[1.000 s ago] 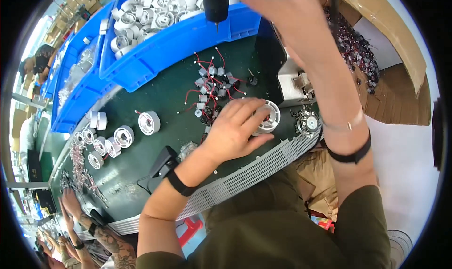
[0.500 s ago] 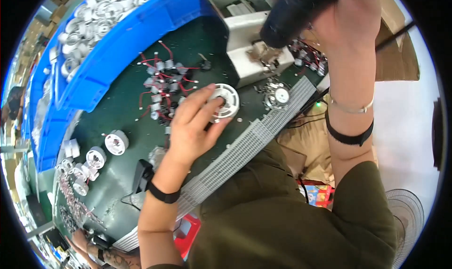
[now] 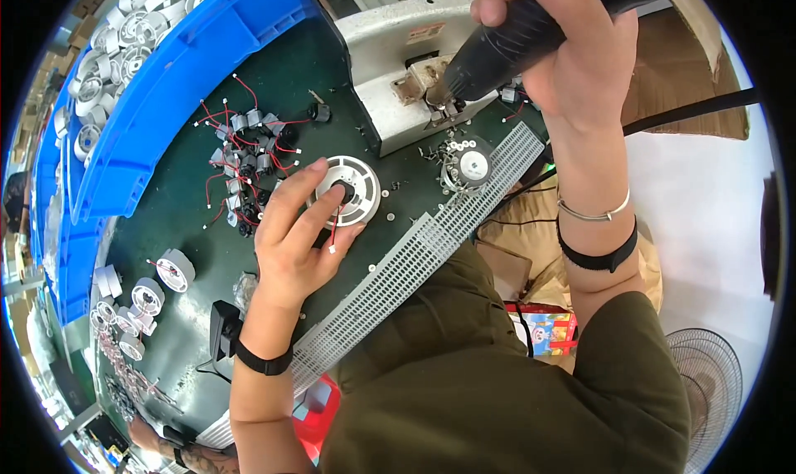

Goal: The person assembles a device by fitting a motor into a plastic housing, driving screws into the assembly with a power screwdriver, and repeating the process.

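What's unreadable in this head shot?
- Tip of the black power screwdriver: lost against the grey metal fixture.
- Top of the right hand: cut by the upper edge.
- Small black part at the centre of the white round plastic housing: covered by left hand fingers.
- White parts in the blue plastic bin: too small, bent by fisheye.

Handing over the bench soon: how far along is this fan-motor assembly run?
Done: several white wheels with wires stand at the bench's left. In hand: left hand presses a small motor into a white fan wheel; right hand holds a black power screwdriver. Left: a pile of loose motors and the blue bin of wheels.
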`<state>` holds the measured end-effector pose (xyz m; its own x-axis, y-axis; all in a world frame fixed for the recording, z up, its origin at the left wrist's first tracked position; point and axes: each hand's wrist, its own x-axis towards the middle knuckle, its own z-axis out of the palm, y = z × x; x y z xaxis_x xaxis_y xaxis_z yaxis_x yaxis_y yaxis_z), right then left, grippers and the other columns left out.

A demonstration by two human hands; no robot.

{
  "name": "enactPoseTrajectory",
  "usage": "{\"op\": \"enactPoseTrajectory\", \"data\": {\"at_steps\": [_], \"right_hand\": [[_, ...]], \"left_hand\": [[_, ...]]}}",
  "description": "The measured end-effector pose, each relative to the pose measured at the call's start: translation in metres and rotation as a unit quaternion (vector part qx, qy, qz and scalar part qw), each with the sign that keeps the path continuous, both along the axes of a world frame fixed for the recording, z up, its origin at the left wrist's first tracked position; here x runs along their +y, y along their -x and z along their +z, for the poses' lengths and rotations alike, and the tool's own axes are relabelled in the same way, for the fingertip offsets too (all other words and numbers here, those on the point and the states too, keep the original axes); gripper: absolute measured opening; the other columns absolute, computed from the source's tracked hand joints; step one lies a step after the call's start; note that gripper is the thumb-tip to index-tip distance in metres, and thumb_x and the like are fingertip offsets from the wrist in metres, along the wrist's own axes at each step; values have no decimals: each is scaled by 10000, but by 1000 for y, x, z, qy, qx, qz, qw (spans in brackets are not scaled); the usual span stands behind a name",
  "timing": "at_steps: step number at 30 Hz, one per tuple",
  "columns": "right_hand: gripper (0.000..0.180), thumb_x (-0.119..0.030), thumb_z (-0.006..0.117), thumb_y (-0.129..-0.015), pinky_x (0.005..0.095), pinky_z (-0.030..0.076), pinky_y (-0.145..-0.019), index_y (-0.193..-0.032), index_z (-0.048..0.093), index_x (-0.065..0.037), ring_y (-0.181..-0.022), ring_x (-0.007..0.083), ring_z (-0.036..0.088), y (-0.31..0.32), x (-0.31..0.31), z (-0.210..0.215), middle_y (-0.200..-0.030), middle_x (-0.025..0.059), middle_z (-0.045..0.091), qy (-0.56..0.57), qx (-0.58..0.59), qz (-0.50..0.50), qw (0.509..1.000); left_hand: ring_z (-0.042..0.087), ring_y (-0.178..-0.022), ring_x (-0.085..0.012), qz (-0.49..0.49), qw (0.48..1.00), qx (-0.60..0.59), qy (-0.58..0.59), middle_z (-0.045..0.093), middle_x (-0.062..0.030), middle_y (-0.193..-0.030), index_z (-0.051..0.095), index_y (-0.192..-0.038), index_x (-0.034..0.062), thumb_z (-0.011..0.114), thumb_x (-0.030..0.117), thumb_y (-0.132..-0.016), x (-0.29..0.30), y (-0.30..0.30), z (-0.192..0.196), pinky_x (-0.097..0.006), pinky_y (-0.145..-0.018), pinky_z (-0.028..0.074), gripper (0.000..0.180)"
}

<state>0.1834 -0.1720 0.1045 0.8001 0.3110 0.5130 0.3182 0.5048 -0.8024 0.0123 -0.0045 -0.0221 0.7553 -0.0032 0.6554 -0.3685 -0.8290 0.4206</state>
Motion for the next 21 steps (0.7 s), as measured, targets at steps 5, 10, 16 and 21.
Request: {"op": "enactPoseTrajectory", "data": {"at_steps": [5, 10, 16, 21], "right_hand": [[439, -49, 635, -752, 305, 478, -519, -1140, 446, 30, -540, 185, 553, 0, 0, -4, -682, 91, 558, 11, 5, -8, 1000], [441, -42, 628, -751, 302, 475, -517, -1145, 443, 31, -535, 189, 550, 6, 3, -3, -675, 92, 555, 9, 12, -25, 1000], [456, -33, 618, -738, 302, 477, -519, -1150, 435, 40, -528, 196, 545, 6, 3, -1, -653, 93, 550, 10, 5, -21, 1000], [451, -26, 609, -730, 305, 477, -509, -1141, 435, 46, -516, 194, 540, 7, 3, 0, -646, 94, 551, 19, 10, -35, 999]], "left_hand": [[578, -1046, -346, -23, 1000, 5, 5, 556, -224, -1191, 625, -1002, -30, 761, 85, -653, 2, 0, 0, -387, -878, 483, 391], [579, -1041, -350, -29, 1000, 4, 3, 554, -229, -1189, 616, -1013, -29, 760, 89, -659, 3, 0, 0, -392, -875, 483, 400], [579, -1038, -349, -30, 1000, 2, 5, 553, -230, -1190, 612, -1017, -29, 760, 86, -661, 4, 0, 0, -387, -872, 482, 403], [599, -979, -324, -9, 1000, -4, 13, 583, -177, -1147, 646, -951, 19, 792, 132, -613, 0, -2, 2, -394, -822, 515, 385]]}}
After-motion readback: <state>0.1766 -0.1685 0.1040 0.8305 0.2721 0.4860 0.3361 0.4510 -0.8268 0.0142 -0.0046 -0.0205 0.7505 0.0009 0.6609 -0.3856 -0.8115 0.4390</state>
